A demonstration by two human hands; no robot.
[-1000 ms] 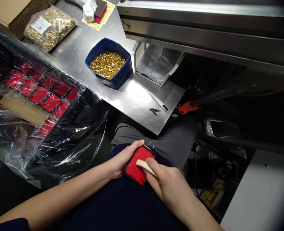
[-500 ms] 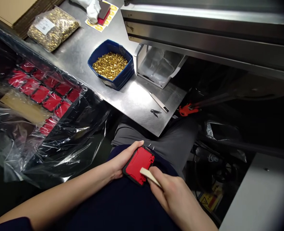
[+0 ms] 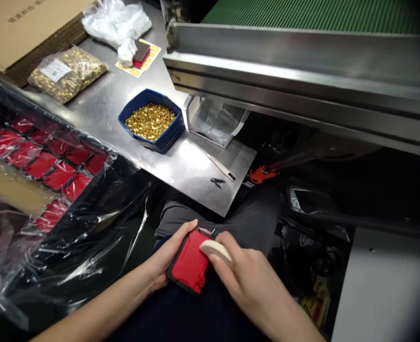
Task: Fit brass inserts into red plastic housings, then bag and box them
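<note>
In my left hand is a small flat red part with a black rim, held by its left edge over my lap. The thumb lies along its upper left side; the other fingers are hidden beneath. My right hand pinches a cream-coloured flat piece with a rounded end, whose exact kind I cannot make out. Its tip lies over the upper right of the red face; whether it touches is unclear. Raised detail shows at the red part's lower right corner.
On the metal table stand a blue bin of small gold-coloured pieces and a grey-white bin. A pale slim tool and small nippers lie near its corner. Plastic-lined red parts are left; a metal conveyor frame overhangs.
The cream piece has moved from the red part's lower right side to its upper right, with my right hand. My view has shifted, bringing a green ribbed belt into sight.
</note>
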